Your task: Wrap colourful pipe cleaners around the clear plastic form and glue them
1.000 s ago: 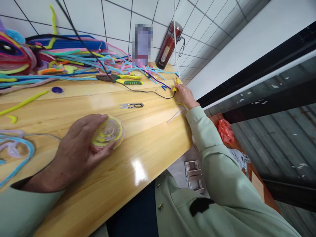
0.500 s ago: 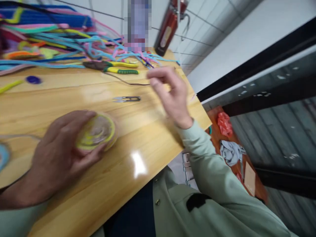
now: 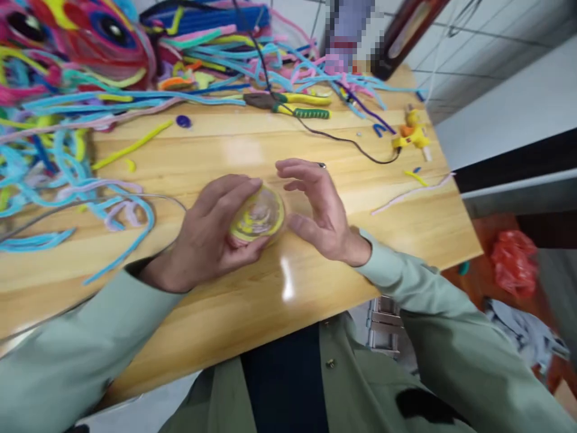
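Observation:
My left hand (image 3: 211, 228) is wrapped around a round, clear, tub-like container (image 3: 259, 213) with a yellow rim, just above or on the wooden table (image 3: 216, 313). What lies inside is blurred. To its right, my right hand (image 3: 322, 213) has its fingers apart and curved towards the container, without visibly touching it. A small dark metal piece (image 3: 321, 165) shows by the right fingers; it may be the handle end of the thread snips, which are otherwise out of sight.
Green-and-yellow pliers (image 3: 293, 108) lie beyond the hands, near a black cord (image 3: 342, 138) running to a small yellow tool (image 3: 411, 135). Fuzzy craft stems (image 3: 189, 99) pile up at the back and left. A dark red bottle (image 3: 401, 39) stands behind; a red bag (image 3: 514, 261) lies below right.
The view has turned left, showing more craft stems. My right hand has come down and in beside the container, over where the snips lay. The left hand still holds the container.

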Action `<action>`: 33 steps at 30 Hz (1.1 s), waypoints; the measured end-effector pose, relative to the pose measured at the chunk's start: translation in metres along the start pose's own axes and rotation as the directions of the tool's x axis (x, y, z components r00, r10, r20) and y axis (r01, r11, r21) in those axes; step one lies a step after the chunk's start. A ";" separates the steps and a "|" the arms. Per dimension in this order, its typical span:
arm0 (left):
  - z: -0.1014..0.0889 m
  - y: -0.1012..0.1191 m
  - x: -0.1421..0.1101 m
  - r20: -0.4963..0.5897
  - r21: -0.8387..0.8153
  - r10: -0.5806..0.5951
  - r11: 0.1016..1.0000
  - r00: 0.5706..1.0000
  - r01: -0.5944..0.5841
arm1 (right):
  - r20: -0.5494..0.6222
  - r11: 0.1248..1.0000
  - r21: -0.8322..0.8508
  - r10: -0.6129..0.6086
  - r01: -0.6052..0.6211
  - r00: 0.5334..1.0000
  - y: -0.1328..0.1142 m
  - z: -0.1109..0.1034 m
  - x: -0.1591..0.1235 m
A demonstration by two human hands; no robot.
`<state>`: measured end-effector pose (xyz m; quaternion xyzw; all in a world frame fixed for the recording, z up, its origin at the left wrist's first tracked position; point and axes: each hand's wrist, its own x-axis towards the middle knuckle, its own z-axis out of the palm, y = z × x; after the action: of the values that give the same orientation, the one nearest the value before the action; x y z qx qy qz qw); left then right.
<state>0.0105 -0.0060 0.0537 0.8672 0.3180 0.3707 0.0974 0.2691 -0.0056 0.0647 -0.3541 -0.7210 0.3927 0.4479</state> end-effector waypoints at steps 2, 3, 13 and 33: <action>0.000 0.001 0.001 0.011 0.001 -0.020 1.000 1.000 0.020 | 0.030 0.999 0.042 -0.019 0.018 0.999 0.003 0.004 -0.002; -0.001 0.002 0.001 0.013 0.004 -0.028 1.000 1.000 0.028 | 0.040 0.999 0.050 -0.018 0.016 0.999 0.003 0.005 -0.003; -0.002 0.003 0.001 0.003 0.010 -0.006 1.000 1.000 0.006 | 0.085 0.999 -0.038 0.032 -0.029 0.996 0.004 0.011 -0.003; 0.005 -0.004 0.000 -0.058 -0.034 0.057 0.998 0.997 -0.059 | 0.184 0.996 -0.069 -0.043 0.056 0.982 0.021 0.003 0.000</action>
<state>0.0119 -0.0028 0.0488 0.8633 0.2884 0.4035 0.0930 0.2692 0.0028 0.0453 -0.3149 -0.7816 0.3851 0.3763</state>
